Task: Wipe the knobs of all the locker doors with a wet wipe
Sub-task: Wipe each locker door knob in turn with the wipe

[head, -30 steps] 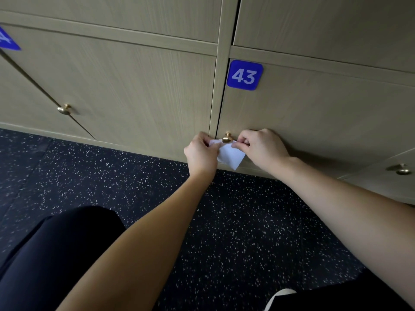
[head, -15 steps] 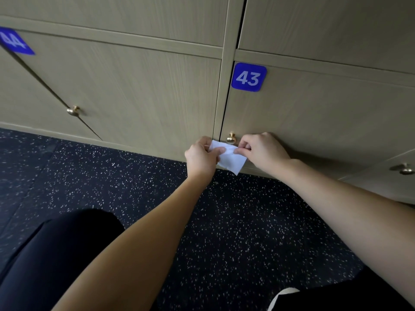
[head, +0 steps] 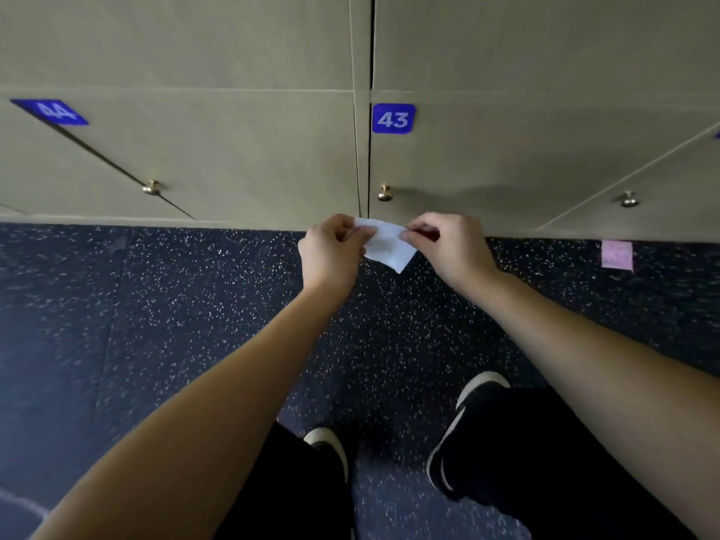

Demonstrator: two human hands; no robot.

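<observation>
We have pulled the wipe off knob 43; both hands pinch it, ready for the next knob.

Below the brass knob of locker 43's door, the left hand and right hand each pinch an end of a white wet wipe, held clear of the knob over the speckled dark floor. Left of that knob sits door 44's knob; right of it another knob, with a pink note on the floor below.
</observation>
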